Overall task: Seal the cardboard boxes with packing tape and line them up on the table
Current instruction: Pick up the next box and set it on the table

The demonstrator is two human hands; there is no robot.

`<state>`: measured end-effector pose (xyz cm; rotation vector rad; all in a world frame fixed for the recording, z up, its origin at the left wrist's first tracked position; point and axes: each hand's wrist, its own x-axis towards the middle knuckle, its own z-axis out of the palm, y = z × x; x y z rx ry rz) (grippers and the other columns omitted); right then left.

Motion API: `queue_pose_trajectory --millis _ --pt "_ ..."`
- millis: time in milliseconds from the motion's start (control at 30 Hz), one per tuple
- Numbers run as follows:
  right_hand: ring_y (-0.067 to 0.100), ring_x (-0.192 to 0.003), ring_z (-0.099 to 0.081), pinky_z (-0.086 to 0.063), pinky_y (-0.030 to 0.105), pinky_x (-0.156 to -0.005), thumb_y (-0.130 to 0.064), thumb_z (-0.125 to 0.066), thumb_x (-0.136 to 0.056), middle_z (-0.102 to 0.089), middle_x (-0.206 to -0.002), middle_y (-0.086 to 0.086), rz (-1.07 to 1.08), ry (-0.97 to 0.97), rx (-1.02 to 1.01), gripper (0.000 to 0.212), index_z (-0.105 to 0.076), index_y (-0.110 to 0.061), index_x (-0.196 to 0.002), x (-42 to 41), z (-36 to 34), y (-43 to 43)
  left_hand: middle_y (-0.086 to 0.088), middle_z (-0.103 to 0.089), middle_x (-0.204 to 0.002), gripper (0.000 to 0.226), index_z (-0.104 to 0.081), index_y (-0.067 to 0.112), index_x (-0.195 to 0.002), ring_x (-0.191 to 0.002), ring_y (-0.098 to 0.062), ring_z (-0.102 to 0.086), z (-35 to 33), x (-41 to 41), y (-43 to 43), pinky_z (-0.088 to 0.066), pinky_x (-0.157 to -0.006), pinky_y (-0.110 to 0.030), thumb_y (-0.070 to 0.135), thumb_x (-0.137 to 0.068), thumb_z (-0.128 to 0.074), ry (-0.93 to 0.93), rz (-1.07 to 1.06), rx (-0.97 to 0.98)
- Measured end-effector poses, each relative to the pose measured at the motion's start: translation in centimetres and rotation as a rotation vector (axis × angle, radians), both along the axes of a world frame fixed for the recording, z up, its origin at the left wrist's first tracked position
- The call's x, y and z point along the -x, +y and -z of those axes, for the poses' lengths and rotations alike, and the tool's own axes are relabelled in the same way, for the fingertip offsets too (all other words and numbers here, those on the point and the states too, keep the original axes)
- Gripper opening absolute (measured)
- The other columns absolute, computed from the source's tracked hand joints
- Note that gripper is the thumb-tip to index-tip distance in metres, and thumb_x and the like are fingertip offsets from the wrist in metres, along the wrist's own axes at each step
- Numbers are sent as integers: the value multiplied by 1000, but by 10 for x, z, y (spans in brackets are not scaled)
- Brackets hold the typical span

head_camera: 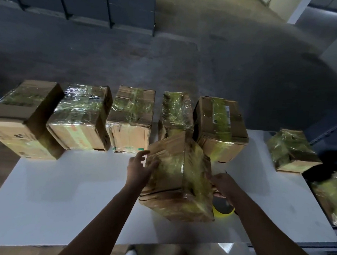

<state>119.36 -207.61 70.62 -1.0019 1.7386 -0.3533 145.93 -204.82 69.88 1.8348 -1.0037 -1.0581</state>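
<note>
Tilted taped box (178, 179) over white worktop (60, 199), left hand (139, 169) fingers spread against it; right hand (222, 185) opposite, fingers' state untellable

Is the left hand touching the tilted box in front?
Touching. In the head view the left hand lies flat against the tilted box, with no gap.

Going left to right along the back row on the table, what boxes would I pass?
large brown box → shiny tape-covered box → creased taped box → narrow wrapped box → labelled box → small box standing apart
</note>
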Motion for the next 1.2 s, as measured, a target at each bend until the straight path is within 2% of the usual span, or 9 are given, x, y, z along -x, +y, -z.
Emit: queue_pose_trajectory --millis 67,133,200,333,467,600,767,1100,1200 --pt "28 -84 -61 -50 28 -64 -42 -58 -92 -61 -92 22 -26 23 34 54 -63 11 -99 -2 -3 -1 -8 -68 -112 29 -69 16 -111 -99 -22 -63 -8 2 0 -50 -85 -33 34 -88 -66 -130 17 4" --pt "28 -81 -60 -50 32 -68 -40 -59 -93 -57 -87 22 -37 47 82 51 -62 11 -94 -7 -7 -3 -13 -68 -115 45 -68 7 -111 -101 -24 -62 -22 5 -1 -46 -86 -31 44 -97 -49 -211 104 -94" --pt "25 -72 -54 -47 34 -67 -40 -61 -91 -49 -79 16 -58 98 144 41 -58 0 -84 -13 -13 -6 -19 -59 -129 68 -60 0 -122 -115 -31 -55 -34 6 -5 -42 -94 -37 58 -97 -34 -127 194 -245" --pt "21 -65 -49 -41 33 -62 -41 -63 -89 -48 -73 11 -144 195 174 39 -45 -9 -77 -22 -20 -12 -9 -60 -118 68 -60 3 -116 -110 -26 -56 -26 0 -1 -50 -82 -37 64 -89 -49 176 281 -389" --pt "13 -69 -53 -48 26 -57 -39 -63 -90 -54 -80 3 -178 151 130 34 -45 -11 -88 -30 -24 -7 -13 -66 -87 45 -65 -2 -89 -73 -19 -61 -9 0 3 -49 -61 -27 41 -96 -51 10 176 -349" --pt "12 -67 -52 -48 27 -59 -40 -62 -90 -53 -78 3 -165 142 132 36 -46 -9 -93 -32 -26 -6 -7 -58 -71 42 -59 4 -76 -62 -15 -54 -7 6 4 -38 -51 -23 37 -99 -49 -65 157 -326" --pt "14 -71 -53 -49 25 -57 -42 -61 -91 -54 -83 4 -184 136 124 37 -48 -8 -98 -32 -28 -4 -10 -60 -75 42 -62 -2 -85 -65 -17 -55 -4 7 3 -39 -53 -25 35 -99 -48 -39 130 -316" --pt "18 -73 -57 -51 29 -64 -40 -46 -99 -59 -84 10 -42 -113 190 37 -57 -5 -94 -29 -21 1 -12 -61 -73 39 -63 1 -76 -64 -22 -55 4 -11 6 -41 -60 -28 35 -94 -58 304 -38 -341" --pt "22 -86 -61 -52 38 -76 -42 -53 -94 -65 -91 8 -72 -53 257 33 -61 -10 -97 -22 -15 4 -15 -65 -77 43 -66 -1 -83 -70 -27 -60 10 -12 11 -46 -66 -31 40 -94 -58 415 -69 -360"
